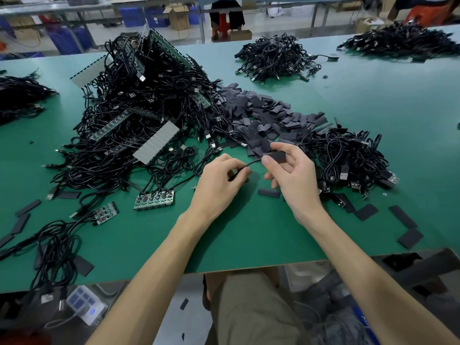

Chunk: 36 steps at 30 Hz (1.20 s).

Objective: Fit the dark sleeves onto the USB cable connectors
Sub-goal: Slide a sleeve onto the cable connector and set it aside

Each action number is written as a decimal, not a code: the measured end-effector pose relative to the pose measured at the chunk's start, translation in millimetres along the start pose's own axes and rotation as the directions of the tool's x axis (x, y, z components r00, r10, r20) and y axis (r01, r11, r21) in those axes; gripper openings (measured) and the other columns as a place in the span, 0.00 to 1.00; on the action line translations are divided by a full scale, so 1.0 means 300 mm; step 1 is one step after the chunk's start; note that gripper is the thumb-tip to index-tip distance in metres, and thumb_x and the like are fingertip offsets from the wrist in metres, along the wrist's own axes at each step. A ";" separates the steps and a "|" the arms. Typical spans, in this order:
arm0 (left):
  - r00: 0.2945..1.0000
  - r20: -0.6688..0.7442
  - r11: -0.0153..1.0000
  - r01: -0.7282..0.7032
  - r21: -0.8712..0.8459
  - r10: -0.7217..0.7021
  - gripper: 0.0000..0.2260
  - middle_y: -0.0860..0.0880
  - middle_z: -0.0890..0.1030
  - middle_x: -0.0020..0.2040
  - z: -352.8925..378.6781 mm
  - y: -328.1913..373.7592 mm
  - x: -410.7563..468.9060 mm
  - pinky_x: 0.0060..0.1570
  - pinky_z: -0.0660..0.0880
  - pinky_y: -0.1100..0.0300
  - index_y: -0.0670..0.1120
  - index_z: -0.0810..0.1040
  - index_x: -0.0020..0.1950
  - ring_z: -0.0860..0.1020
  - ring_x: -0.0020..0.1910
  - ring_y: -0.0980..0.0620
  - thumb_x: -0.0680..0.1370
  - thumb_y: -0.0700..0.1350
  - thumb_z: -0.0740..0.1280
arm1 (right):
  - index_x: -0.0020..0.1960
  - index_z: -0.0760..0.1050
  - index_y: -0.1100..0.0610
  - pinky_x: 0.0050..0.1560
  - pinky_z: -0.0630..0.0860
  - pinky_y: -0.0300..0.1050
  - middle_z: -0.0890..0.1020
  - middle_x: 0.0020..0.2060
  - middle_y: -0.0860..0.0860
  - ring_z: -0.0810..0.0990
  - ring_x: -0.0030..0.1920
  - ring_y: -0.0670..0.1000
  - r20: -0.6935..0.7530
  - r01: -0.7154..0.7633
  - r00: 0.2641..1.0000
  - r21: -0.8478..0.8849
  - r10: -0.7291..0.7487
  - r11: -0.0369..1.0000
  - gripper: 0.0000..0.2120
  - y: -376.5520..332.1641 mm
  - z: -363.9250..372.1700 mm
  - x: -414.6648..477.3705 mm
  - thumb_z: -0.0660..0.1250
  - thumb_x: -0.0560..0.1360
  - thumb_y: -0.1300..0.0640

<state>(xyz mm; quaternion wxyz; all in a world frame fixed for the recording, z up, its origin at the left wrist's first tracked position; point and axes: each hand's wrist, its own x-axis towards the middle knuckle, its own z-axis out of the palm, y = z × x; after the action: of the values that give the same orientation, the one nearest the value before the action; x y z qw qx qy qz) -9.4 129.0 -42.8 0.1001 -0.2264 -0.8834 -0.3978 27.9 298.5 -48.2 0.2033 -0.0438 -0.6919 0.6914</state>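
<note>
one dark sleeve (275,156) pinched by the right hand (296,180) hides the connector; left hand (219,185) grips its usb cable (249,164).

A flat dark sleeve (275,156), pinched level in the right hand (293,175), has a thin black USB cable (249,166) arching from its left end to the left hand (219,180), near a loose heap of sleeves (261,113) on the bench (249,232).

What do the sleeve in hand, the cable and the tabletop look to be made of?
Sleeve: matt dark-grey thin plastic, likely heat-shrink; lies flat, no gloss.
Cable: black flexible jacket, probably PVC or rubber; bends smoothly.
Tabletop: smooth green mat, perhaps rubber or vinyl; faint sheen.
</note>
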 end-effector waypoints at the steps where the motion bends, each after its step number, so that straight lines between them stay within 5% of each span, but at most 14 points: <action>1: 1.000 -0.002 0.999 0.028 -0.034 -0.028 0.05 0.52 0.80 0.45 -0.003 0.001 0.002 0.42 0.70 0.64 0.49 0.86 0.48 0.77 0.40 0.55 0.80 0.48 0.72 | 0.65 0.74 0.56 0.30 0.75 0.39 0.85 0.42 0.50 0.82 0.34 0.47 0.005 -0.021 1.000 0.001 0.021 1.000 0.18 0.003 0.000 0.002 0.73 0.78 0.59; 5: 0.989 0.029 0.974 0.148 -0.170 -0.145 0.06 0.51 0.85 0.40 -0.033 0.025 0.034 0.41 0.75 0.56 0.47 0.87 0.46 0.80 0.38 0.50 0.79 0.47 0.73 | 0.68 0.71 0.55 0.30 0.74 0.40 0.86 0.42 0.50 0.83 0.34 0.47 0.044 -0.052 0.998 -0.036 0.053 0.998 0.20 0.005 0.005 0.002 0.73 0.78 0.59; 10: 0.940 0.090 0.802 0.328 -0.500 -0.329 0.08 0.49 0.84 0.36 -0.076 0.132 0.121 0.29 0.73 0.63 0.45 0.88 0.46 0.77 0.31 0.55 0.80 0.45 0.71 | 0.59 0.78 0.53 0.37 0.77 0.40 0.84 0.40 0.48 0.83 0.36 0.46 0.177 -0.028 0.982 -0.231 0.071 0.973 0.11 0.010 0.012 0.001 0.74 0.77 0.59; 15: 0.933 0.225 0.772 0.359 -0.525 -0.280 0.08 0.43 0.87 0.42 -0.028 0.291 0.230 0.40 0.75 0.61 0.45 0.89 0.46 0.77 0.37 0.53 0.79 0.47 0.73 | 0.49 0.80 0.53 0.45 0.79 0.48 0.85 0.36 0.49 0.82 0.35 0.49 0.226 -0.031 0.969 -0.300 0.103 0.953 0.04 0.002 0.021 -0.010 0.73 0.77 0.59; 19: 0.908 0.297 0.772 0.411 -0.485 -0.297 0.08 0.44 0.81 0.38 0.085 0.405 0.301 0.38 0.73 0.62 0.45 0.89 0.46 0.74 0.37 0.51 0.78 0.49 0.74 | 0.35 0.69 0.54 0.34 0.72 0.32 0.78 0.25 0.41 0.76 0.27 0.40 0.168 -0.090 0.972 -0.387 0.166 0.918 0.15 -0.003 0.026 -0.003 0.67 0.75 0.66; 22: 0.879 0.346 0.737 0.467 -0.489 -0.327 0.11 0.44 0.82 0.41 0.166 0.433 0.321 0.39 0.77 0.60 0.38 0.86 0.53 0.78 0.38 0.49 0.80 0.46 0.73 | 0.35 0.64 0.57 0.36 0.65 0.47 0.71 0.30 0.54 0.66 0.32 0.53 0.144 -0.125 0.968 -0.434 0.205 0.892 0.16 -0.003 0.022 0.007 0.62 0.75 0.72; 24: 0.866 0.378 0.630 0.498 -0.596 -0.327 0.10 0.43 0.81 0.38 0.183 0.432 0.322 0.33 0.80 0.62 0.32 0.82 0.57 0.79 0.32 0.51 0.81 0.39 0.70 | 0.35 0.62 0.55 0.34 0.64 0.45 0.69 0.31 0.54 0.64 0.32 0.50 0.126 -0.098 0.977 -0.453 0.172 0.886 0.17 -0.011 0.018 0.012 0.61 0.76 0.71; 26: 0.898 0.324 0.639 0.440 -0.631 -0.298 0.08 0.43 0.81 0.38 0.180 0.417 0.325 0.34 0.81 0.62 0.32 0.82 0.57 0.80 0.31 0.52 0.81 0.36 0.68 | 0.35 0.65 0.54 0.30 0.67 0.39 0.73 0.27 0.49 0.70 0.28 0.46 0.084 -0.147 0.979 -0.345 0.186 0.927 0.17 -0.025 0.012 0.014 0.60 0.77 0.72; 29: 0.953 0.224 0.810 0.293 -0.508 -0.204 0.08 0.46 0.83 0.42 0.153 0.392 0.313 0.42 0.79 0.60 0.38 0.84 0.56 0.81 0.38 0.53 0.82 0.39 0.68 | 0.37 0.69 0.61 0.21 0.67 0.32 0.76 0.21 0.46 0.71 0.20 0.41 0.012 -0.248 0.968 -0.113 0.251 0.962 0.14 -0.039 0.007 0.010 0.57 0.79 0.72; 32: 0.946 0.325 0.968 0.095 -0.234 -0.014 0.10 0.53 0.84 0.42 0.096 0.389 0.282 0.47 0.77 0.63 0.44 0.86 0.55 0.80 0.40 0.60 0.81 0.49 0.71 | 0.42 0.72 0.62 0.24 0.65 0.35 0.78 0.23 0.48 0.73 0.21 0.44 0.030 -0.260 0.965 -0.001 0.259 0.966 0.11 -0.042 0.013 0.007 0.58 0.80 0.71; 36: 0.879 0.476 0.989 -0.106 0.107 0.043 0.15 0.54 0.85 0.50 0.050 0.410 0.250 0.61 0.75 0.53 0.51 0.87 0.54 0.80 0.53 0.55 0.75 0.60 0.74 | 0.47 0.69 0.61 0.23 0.65 0.36 0.77 0.21 0.49 0.72 0.20 0.44 0.039 -0.286 0.957 -0.004 0.286 0.958 0.15 -0.058 0.010 0.024 0.48 0.83 0.71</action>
<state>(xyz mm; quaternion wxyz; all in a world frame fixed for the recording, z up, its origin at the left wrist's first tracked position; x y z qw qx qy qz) -16.3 235.7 54.9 -0.0882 -0.3434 -0.8957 -0.2684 24.2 297.4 -29.6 0.0875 -0.1297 -0.6815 0.7149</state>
